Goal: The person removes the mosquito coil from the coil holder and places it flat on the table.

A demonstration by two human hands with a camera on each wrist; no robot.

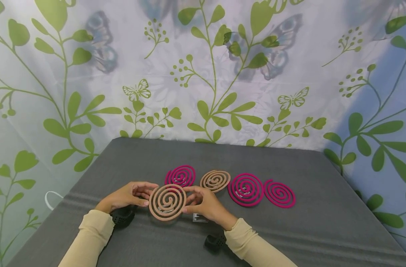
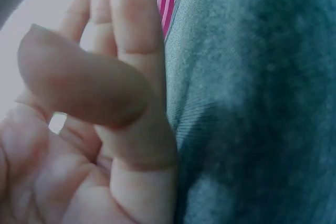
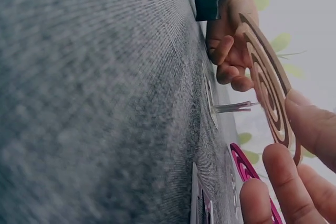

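A tan mosquito coil (image 1: 169, 201) is raised above the grey table in the head view. My right hand (image 1: 204, 204) pinches its right edge between thumb and fingers, which the right wrist view shows close up at the coil's rim (image 3: 284, 84). At the opposite edge is my left hand (image 1: 136, 194), its fingers loosely bent; whether they touch the rim I cannot tell. The left wrist view shows this hand (image 2: 105, 114) with no coil between thumb and fingers. Under the coil, a thin metal stand (image 3: 233, 107) sticks up with its tip near the coil's underside.
Behind the hands lie a magenta coil (image 1: 180, 177), another tan coil (image 1: 215, 181) and two more magenta coils at the right. A flat metal stand (image 1: 200, 218) lies below the right hand. A leaf-print cloth (image 1: 169, 122) hangs behind the table (image 1: 289, 237).
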